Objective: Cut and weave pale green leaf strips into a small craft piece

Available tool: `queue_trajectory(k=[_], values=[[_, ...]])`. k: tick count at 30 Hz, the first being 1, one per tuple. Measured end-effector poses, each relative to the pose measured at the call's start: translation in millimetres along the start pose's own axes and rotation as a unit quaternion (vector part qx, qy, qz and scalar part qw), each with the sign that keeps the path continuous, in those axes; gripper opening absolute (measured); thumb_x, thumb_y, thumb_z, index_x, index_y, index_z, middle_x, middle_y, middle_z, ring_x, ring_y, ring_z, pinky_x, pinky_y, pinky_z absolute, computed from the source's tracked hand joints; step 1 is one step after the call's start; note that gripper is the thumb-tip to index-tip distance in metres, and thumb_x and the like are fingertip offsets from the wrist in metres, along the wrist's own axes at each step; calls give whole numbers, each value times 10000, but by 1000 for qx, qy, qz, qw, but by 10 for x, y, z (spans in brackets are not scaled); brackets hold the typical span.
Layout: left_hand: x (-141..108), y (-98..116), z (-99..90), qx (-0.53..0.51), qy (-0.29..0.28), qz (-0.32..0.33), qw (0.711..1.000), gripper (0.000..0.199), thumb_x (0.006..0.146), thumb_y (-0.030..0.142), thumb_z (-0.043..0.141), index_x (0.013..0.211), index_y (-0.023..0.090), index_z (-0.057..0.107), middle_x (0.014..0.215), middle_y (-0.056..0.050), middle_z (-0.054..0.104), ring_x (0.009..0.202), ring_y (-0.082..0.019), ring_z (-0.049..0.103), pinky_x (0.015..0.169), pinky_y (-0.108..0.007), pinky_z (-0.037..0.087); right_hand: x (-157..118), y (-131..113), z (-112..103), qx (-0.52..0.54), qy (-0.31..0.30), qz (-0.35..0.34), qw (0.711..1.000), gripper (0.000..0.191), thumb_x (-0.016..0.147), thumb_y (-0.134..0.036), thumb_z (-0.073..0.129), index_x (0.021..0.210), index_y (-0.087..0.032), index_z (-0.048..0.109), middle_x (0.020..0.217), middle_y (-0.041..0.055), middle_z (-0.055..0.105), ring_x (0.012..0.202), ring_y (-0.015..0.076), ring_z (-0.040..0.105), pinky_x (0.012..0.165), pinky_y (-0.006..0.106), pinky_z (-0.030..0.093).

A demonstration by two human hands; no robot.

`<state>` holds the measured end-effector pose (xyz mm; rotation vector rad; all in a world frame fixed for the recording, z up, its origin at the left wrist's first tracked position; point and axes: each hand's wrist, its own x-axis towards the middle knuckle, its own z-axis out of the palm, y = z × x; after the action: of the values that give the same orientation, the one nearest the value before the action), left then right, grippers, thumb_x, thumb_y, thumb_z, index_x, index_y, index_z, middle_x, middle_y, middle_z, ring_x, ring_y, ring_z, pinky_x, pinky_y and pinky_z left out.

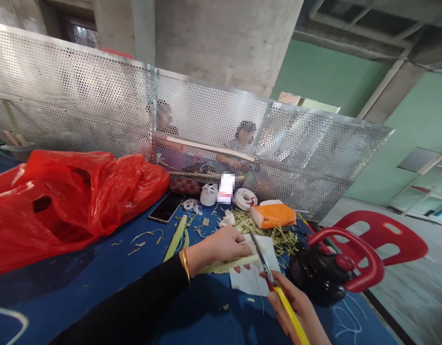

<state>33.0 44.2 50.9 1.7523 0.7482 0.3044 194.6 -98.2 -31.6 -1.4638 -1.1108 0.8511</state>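
My left hand (222, 247), with a gold bangle at the wrist, is closed on a pale yellow-green flat strip (217, 267) that looks like plant leaf. My right hand (296, 304) grips a pair of scissors (262, 258) with a yellow handle; part of a red one shows behind the fingers. The scissor blades point up and away, just right of my left fingertips, by the strip's end. Whether they touch the strip I cannot tell. Underneath lies a sheet of white paper (255, 286). A longer green strip (178, 235) rests left of my left hand.
On the blue table (113, 297) are a red plastic bag (73, 196), a dark phone (166, 207), a lit screen (226, 188), a white spool (245, 199), an orange packet (274, 215), plant trimmings (283, 239) and a black kettle (316, 270). People sit behind a perforated metal screen (109, 96).
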Motion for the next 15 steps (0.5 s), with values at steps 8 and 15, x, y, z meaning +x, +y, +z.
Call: queue_trajectory(k=[8,15], values=[[-5,10,-172,15,52,46,997,239,686,350,616,554,173,527,457,55,420,429,-93,412,425,-219,286,86,29,-165,-228,16,-46,972,475,733,-476,702,1122,-212,639,700,29,700,567,198,642,530,248,505],[-181,232,-471,-31,184,107,977,208,720,372,617,739,175,552,621,22,553,546,-117,528,512,-216,371,111,165,-151,-476,-141,-157,854,525,634,-216,728,1151,-288,671,997,70,749,828,266,725,699,266,558]])
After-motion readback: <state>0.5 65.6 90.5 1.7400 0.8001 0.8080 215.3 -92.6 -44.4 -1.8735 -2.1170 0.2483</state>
